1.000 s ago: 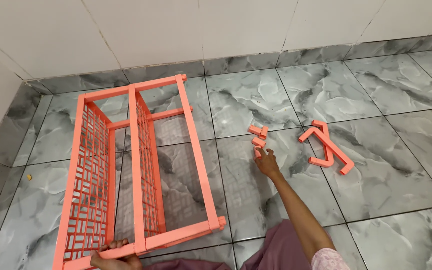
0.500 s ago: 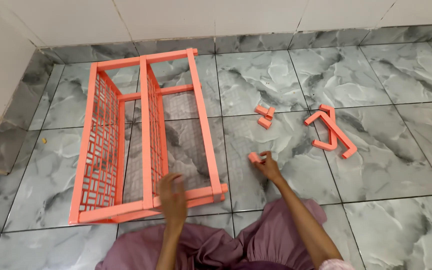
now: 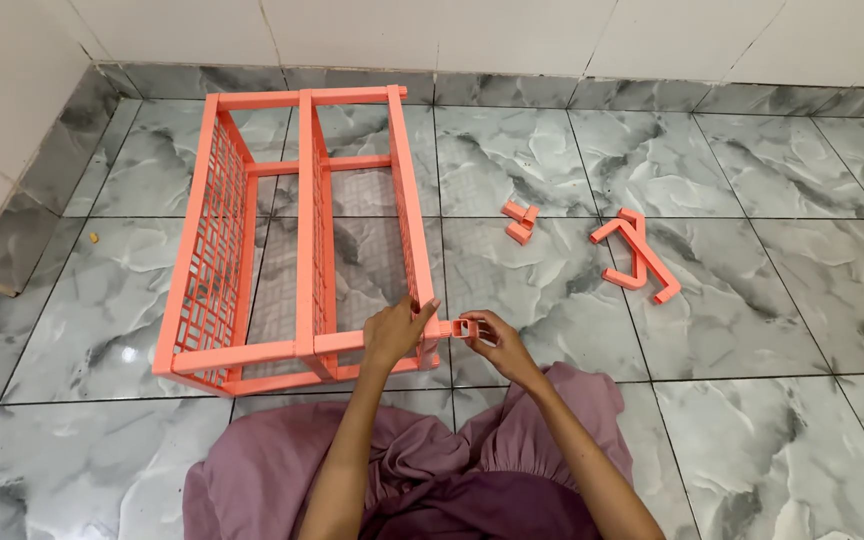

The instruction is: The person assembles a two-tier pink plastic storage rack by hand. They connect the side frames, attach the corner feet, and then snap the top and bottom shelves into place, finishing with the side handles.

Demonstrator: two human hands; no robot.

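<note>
An orange plastic rack frame [image 3: 304, 230] with lattice side panels lies on the grey marble floor in the head view. My left hand [image 3: 397, 330] grips the frame's near right corner, where the right rail meets the front bar. My right hand [image 3: 497, 342] holds a small orange connector piece [image 3: 464, 328] right against that corner's end. Both forearms reach out over a mauve garment [image 3: 422, 470] across my lap.
Two small orange connector pieces [image 3: 519, 221] lie on the floor right of the frame. Farther right rest orange bracket parts [image 3: 637, 255]. A white tiled wall [image 3: 432, 35] runs along the back and the left side, forming a corner.
My left hand moved from above the front bar to grip the frame's near right corner. My right hand lifted a connector off the floor and brought it to that corner.
</note>
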